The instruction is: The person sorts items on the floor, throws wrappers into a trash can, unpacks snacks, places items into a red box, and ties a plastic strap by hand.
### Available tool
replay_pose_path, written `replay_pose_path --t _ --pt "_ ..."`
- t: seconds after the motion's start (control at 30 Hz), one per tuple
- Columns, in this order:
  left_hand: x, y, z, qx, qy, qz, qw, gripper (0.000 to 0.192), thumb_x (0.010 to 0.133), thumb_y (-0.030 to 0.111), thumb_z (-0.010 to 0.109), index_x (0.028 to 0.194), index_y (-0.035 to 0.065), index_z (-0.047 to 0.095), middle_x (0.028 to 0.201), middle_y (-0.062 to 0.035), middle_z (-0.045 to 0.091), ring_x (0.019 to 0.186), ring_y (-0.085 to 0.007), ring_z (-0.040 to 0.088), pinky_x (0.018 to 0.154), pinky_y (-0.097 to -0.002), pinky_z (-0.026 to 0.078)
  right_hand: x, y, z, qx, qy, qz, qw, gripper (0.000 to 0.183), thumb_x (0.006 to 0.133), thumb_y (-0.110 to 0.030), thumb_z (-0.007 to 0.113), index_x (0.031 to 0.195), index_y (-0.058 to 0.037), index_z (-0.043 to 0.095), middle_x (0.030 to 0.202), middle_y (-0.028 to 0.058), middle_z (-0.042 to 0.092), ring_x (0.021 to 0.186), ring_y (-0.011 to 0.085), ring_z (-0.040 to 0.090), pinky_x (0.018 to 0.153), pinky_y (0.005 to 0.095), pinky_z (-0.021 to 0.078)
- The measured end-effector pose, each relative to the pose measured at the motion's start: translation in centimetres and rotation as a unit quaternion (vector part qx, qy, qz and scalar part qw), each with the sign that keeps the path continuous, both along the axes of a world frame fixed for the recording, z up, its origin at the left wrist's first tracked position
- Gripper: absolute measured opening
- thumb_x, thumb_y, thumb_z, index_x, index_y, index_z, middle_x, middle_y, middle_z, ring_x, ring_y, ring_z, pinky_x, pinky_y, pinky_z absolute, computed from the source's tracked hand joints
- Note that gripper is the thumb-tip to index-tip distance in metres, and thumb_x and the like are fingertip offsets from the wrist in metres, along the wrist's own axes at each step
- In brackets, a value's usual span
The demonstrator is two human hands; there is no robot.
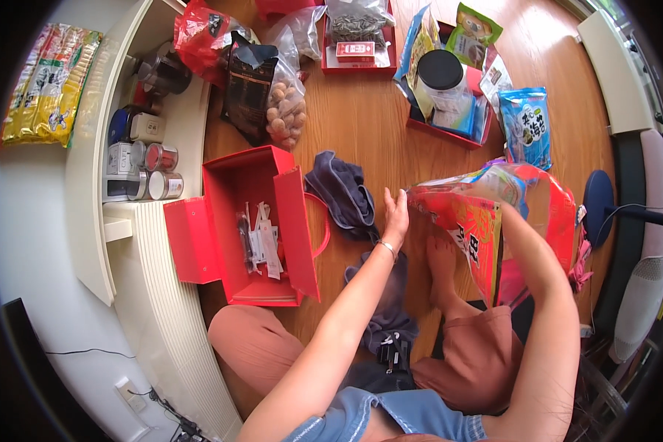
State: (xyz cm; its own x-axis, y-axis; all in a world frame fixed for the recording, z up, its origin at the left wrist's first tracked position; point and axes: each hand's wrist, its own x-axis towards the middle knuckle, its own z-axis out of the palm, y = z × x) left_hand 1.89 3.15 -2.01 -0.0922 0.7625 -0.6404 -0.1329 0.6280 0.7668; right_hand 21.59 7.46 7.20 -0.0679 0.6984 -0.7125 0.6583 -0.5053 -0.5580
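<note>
A large red and clear plastic packaging bag (pixel 475 232) spreads open above my right leg, its red panel bearing printed writing. My left hand (pixel 396 218), with a bracelet at the wrist, has its fingertips at the bag's left corner; whether they pinch the film is unclear. My right forearm reaches up to the bag's far side. There my right hand (pixel 489 190) is blurred and mostly hidden by the forearm and film, so its grip cannot be seen. Left of my left hand, a red cardboard box (pixel 248 193) stands with its flaps spread, holding several small wrapped sticks (pixel 265 243).
Dark cloth (pixel 342 193) lies on the wooden floor. Ahead are a bag of walnuts (pixel 286 110), a black pouch (pixel 248 83), a red box with sunflower seeds (pixel 359 33) and another with a black-lidded jar (pixel 441 72). A blue snack pack (pixel 526 127) is at right; a cabinet (pixel 110 221) stands left.
</note>
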Motion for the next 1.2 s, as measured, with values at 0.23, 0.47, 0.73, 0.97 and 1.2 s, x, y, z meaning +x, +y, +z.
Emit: replay_pose_path --t 0.23,0.47,0.73,0.97,1.2 --pt "-0.2 0.9 -4.3 0.021 0.053 -0.078 0.995 0.068 0.086 0.047 0.037 0.133 0.0026 0.017 0.132 -0.02 0.028 0.124 -0.0295 0.025 0.101 -0.0344 0.02 -3.4 -0.1 -0.5 0.015 0.084 -0.002 0.996 0.044 0.068 -0.042 0.059 0.088 -0.0034 0.061 0.083 0.0079 0.061 0.076 0.0165 0.057 0.066 0.032 0.0436" --pt "-0.8 0.9 -3.0 -0.024 -0.157 -0.048 0.986 0.05 0.087 0.048 0.034 0.128 0.0182 0.031 0.128 -0.006 0.036 0.112 -0.0216 0.04 0.084 -0.0449 0.039 -3.6 -1.4 -0.1 0.018 0.112 -0.019 0.993 0.043 0.068 -0.042 0.059 0.088 -0.0036 0.061 0.083 0.0074 0.061 0.075 0.0161 0.056 0.065 0.0317 0.0435" --pt "-1.7 1.8 0.5 -0.009 -0.262 0.032 0.965 0.038 0.091 0.039 0.034 0.12 0.0151 0.04 0.114 -0.0029 0.046 0.099 -0.016 0.048 0.079 -0.0338 0.044 0.2 -4.9 2.8 -0.001 0.095 -0.061 0.994 0.042 0.068 -0.041 0.059 0.087 -0.0037 0.061 0.082 0.0069 0.061 0.074 0.0155 0.056 0.065 0.0313 0.0434" --pt "-5.8 3.9 2.2 0.151 -0.235 0.09 0.956 0.038 0.092 0.026 0.035 0.124 0.0063 0.034 0.123 -0.0061 0.037 0.114 -0.0153 0.035 0.097 -0.0271 0.026 1.2 -6.3 3.9 -0.013 0.107 -0.066 0.992 0.041 0.068 -0.04 0.059 0.087 -0.0038 0.061 0.081 0.0064 0.061 0.074 0.0151 0.055 0.065 0.031 0.0433" --pt "-6.4 7.0 5.1 0.214 -0.205 0.124 0.947 0.051 0.092 0.021 0.034 0.134 0.0032 0.011 0.138 -0.0114 0.015 0.127 -0.0186 0.014 0.103 -0.029 0.013 2.2 -4.9 6.1 -0.004 0.071 -0.058 0.996 0.04 0.068 -0.039 0.059 0.086 -0.004 0.061 0.081 0.0059 0.06 0.073 0.0146 0.055 0.064 0.0307 0.0432"
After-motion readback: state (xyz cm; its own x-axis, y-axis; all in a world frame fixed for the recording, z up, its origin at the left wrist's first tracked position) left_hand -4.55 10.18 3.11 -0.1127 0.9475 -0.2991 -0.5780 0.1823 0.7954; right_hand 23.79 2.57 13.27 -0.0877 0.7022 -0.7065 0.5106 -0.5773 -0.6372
